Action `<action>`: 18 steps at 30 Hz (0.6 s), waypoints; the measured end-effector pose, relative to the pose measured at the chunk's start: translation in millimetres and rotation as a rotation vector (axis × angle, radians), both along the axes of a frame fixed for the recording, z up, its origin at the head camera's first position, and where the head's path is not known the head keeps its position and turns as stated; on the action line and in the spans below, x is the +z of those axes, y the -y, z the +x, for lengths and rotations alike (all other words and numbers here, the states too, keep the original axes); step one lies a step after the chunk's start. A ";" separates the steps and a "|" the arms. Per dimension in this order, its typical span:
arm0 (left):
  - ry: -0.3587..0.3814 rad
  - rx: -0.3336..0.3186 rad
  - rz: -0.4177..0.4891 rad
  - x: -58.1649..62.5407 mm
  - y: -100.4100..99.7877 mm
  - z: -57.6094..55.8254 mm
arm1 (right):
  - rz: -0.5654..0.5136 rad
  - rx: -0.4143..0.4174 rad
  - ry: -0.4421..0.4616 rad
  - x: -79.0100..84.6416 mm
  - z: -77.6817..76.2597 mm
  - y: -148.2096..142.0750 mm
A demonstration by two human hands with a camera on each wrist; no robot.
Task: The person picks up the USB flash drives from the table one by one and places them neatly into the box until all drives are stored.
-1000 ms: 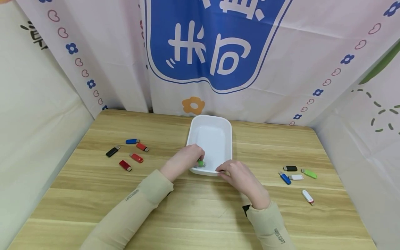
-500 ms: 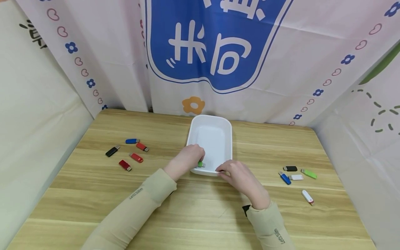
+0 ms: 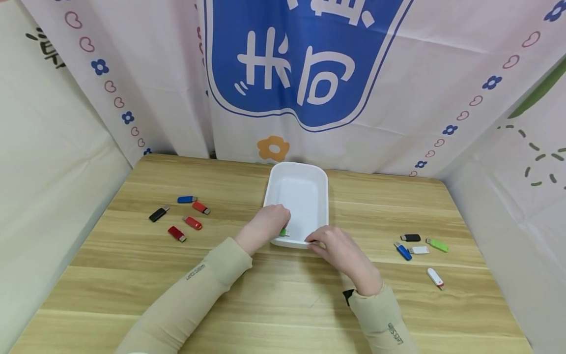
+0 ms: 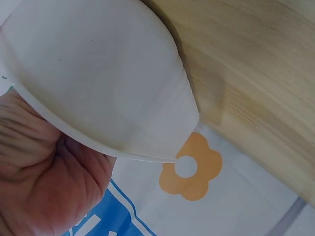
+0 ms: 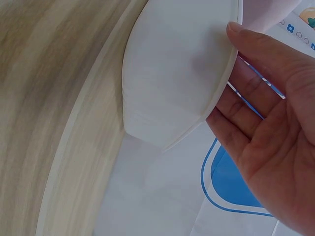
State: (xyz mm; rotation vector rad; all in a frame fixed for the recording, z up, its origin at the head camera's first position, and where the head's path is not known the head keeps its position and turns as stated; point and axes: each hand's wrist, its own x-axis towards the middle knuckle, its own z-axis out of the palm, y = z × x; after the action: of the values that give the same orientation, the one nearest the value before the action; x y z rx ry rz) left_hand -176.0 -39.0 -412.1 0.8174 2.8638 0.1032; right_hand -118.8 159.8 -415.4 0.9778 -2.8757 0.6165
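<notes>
A white rectangular tray (image 3: 305,196) stands at the middle back of the table. My left hand (image 3: 265,223) reaches over its left rim, fingers down inside. A green USB stick (image 3: 284,232) shows by those fingertips in the near left corner, metal plug pointing right; the hand hides most of it and appears to pinch it. With thumb and fingers, my right hand (image 3: 338,248) grips the tray's near right rim. The right wrist view shows that thumb (image 5: 263,49) over the rim and the fingers inside. In the left wrist view the tray wall (image 4: 103,83) hides the left fingertips.
Left on the wooden table (image 3: 283,305) lie a blue stick (image 3: 187,199), a black stick (image 3: 159,214) and several red ones (image 3: 193,222). At right are a black stick (image 3: 411,238), a green one (image 3: 438,245), a blue one (image 3: 403,251) and white ones (image 3: 435,278). A printed curtain (image 3: 247,132) hangs behind.
My left forearm has edged forward and right, and the green USB stick has dipped slightly inside the tray. My right hand keeps its grip on the rim.
</notes>
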 end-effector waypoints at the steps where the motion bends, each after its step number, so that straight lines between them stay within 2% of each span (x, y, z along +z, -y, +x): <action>1: -0.009 -0.002 -0.003 -0.5 -0.1 -0.1 | 0.000 0.002 -0.002 -0.2 0.0 0.0; 11: -0.033 -0.011 -0.012 -4.4 -0.9 -1.7 | 0.001 0.003 -0.005 -0.2 -0.3 -0.2; 18: -0.002 -0.012 0.007 -3.9 2.0 -2.2 | 0.000 0.002 -0.001 0.1 -0.3 0.2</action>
State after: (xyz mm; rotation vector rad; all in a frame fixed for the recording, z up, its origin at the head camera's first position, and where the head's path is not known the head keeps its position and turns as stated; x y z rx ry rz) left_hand -178.1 -41.0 -416.0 0.8368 2.8613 0.1104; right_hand -119.1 159.7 -415.3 0.9811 -2.8743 0.6155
